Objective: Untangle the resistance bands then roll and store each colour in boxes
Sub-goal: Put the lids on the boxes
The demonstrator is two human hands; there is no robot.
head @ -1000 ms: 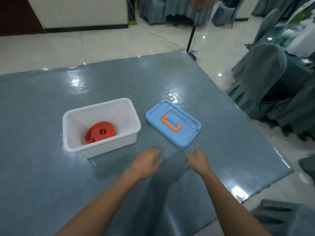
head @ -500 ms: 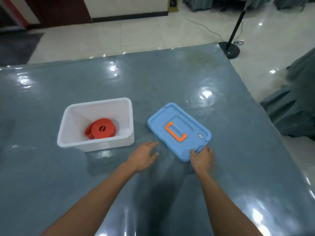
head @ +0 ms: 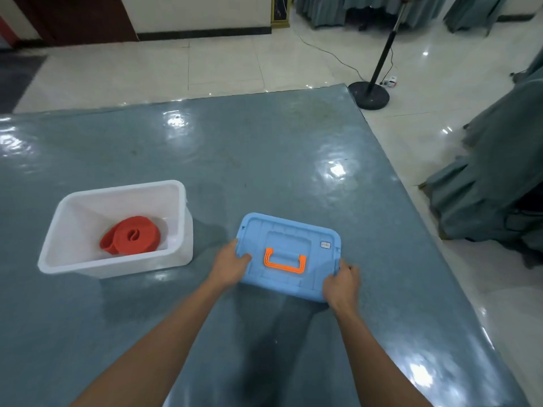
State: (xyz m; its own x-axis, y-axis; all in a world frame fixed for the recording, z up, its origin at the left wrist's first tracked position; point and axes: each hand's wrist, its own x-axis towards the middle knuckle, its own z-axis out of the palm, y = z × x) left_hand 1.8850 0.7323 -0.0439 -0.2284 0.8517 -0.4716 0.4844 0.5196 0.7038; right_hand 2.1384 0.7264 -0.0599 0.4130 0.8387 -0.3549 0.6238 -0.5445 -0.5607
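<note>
Head view: at the near centre, a blue lid [head: 289,257] with an orange handle [head: 284,261] is gripped at its two short ends. The lid's 9 o'clock end is clasped by the left hand [head: 229,267], thumb laid on top; its 4 o'clock corner is clasped by the right hand [head: 342,284]. Whether the lid is lifted off the grey table [head: 264,160] cannot be told. At 9 o'clock from the lid, apart from it, a white box [head: 182,230] is seen uncovered, and a rolled red band [head: 132,236] is lying inside it. Farther off, at 1 o'clock, a black stand base [head: 369,95] is set on the tiled floor.
</note>
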